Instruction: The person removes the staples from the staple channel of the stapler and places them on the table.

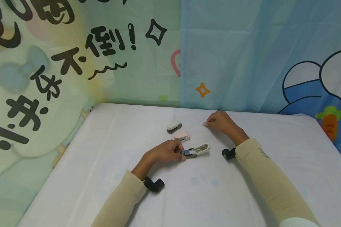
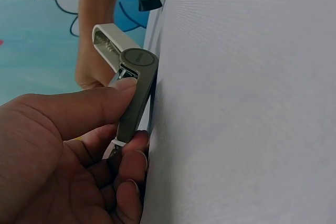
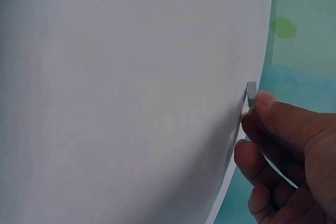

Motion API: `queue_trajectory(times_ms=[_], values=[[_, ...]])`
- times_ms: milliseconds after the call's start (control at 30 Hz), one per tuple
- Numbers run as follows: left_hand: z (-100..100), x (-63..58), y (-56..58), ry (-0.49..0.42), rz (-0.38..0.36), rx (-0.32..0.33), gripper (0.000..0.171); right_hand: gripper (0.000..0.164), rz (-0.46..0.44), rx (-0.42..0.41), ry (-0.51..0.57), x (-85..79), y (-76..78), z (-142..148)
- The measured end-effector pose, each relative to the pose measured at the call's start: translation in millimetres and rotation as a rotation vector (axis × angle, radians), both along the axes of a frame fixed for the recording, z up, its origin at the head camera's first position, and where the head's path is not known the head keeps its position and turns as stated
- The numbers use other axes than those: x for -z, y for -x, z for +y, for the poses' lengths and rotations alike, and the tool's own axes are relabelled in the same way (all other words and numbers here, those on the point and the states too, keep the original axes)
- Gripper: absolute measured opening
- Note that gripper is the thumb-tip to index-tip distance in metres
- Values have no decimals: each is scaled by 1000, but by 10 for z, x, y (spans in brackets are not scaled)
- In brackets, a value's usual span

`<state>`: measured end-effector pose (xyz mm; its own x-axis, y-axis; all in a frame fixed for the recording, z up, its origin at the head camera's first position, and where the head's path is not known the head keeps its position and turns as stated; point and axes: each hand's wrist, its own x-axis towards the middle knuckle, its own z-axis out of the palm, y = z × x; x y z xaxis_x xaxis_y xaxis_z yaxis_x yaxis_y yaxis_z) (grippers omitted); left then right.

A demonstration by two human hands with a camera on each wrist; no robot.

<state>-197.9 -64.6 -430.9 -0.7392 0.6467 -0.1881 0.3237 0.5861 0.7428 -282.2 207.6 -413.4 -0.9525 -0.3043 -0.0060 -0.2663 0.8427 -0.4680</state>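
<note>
My left hand (image 1: 165, 151) holds a white and grey stapler (image 1: 200, 149) just above the white tabletop. Its top cover is swung far back, showing the inside. Seen from the left wrist, the thumb presses near the hinge of the stapler (image 2: 137, 85) and the other fingers curl under its base. Farther back, my right hand (image 1: 221, 121) pinches a small strip of staples (image 3: 251, 93) between thumb and forefinger, close to the table surface. A pink stapler (image 1: 182, 136) stands just beyond the left hand, partly hidden by it. Behind that is a closed white and grey stapler (image 1: 174, 126).
A white cloth covers the table (image 1: 108, 142). Its back edge meets a printed curtain (image 1: 230, 56) just behind the right hand. Black wrist mounts (image 1: 154, 184) sit on both forearms, low over the cloth.
</note>
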Motion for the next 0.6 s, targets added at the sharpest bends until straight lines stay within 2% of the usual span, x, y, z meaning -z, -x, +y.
queue_trajectory(times_ms=[200,367,467,600], values=[[-5,-18,-13,0,-3,-2,20,14,9,-5,-15,17,-13,111],[-13,-21,-18,-7,-8,-3,22,18,-35,-52,57,-51,-152,87],[-15,-19,-13,-10,3,4,23,23,-87,-153,99,-152,-280,6],[-14,-12,-4,-9,31,13,22,29,-215,-372,148,-273,-435,-74]])
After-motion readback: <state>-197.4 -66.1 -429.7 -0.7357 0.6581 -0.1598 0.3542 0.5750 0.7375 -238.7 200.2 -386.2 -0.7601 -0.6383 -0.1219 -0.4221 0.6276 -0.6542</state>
